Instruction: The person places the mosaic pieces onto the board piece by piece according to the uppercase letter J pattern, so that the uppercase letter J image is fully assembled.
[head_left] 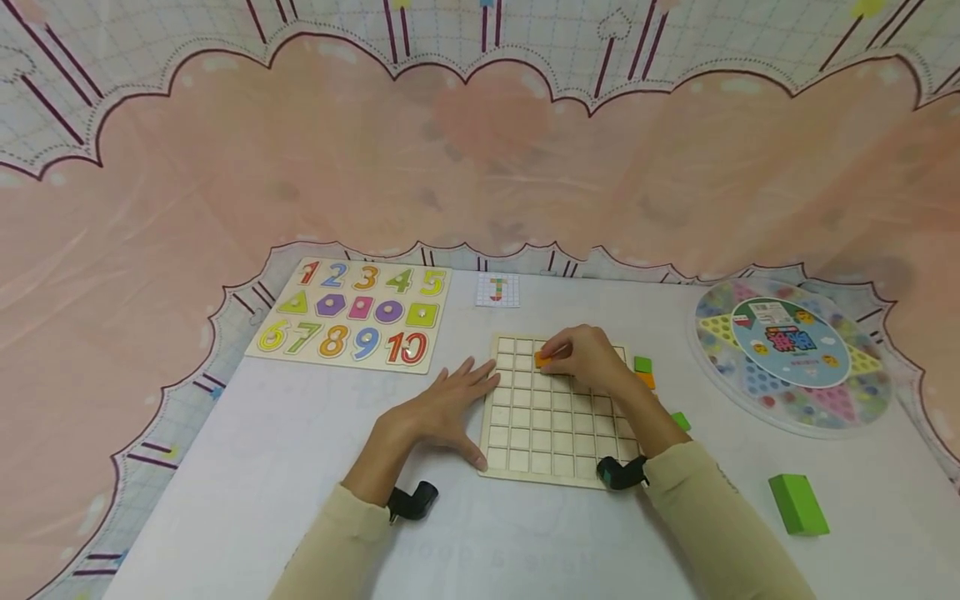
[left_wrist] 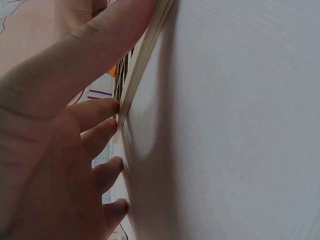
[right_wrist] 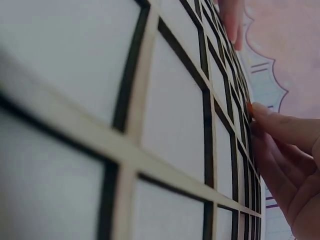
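A wooden grid board (head_left: pixel 519 460) of square cells lies on the white table. At its left edge my left hand (head_left: pixel 444 408) is spread, with thumb and fingertips touching the rim; the left wrist view shows the thumb (left_wrist: pixel 85 55) along the board's side. My right hand (head_left: pixel 592 360) reaches over the upper part of the board and pinches a small orange square tile (head_left: pixel 541 360) between thumb and fingers, at a cell in the second row. In the right wrist view only a sliver of that tile (right_wrist: pixel 249 107) shows; the fingers hide the rest.
Right of the board lie a green tile (head_left: pixel 642 364), an orange tile (head_left: pixel 647 380) and another green tile (head_left: pixel 681 421), partly behind my forearm. A green block (head_left: pixel 798 504) sits farther right, below a round game board (head_left: pixel 862 408). Behind are a pattern card (head_left: pixel 497 290) and a number puzzle (head_left: pixel 345 333).
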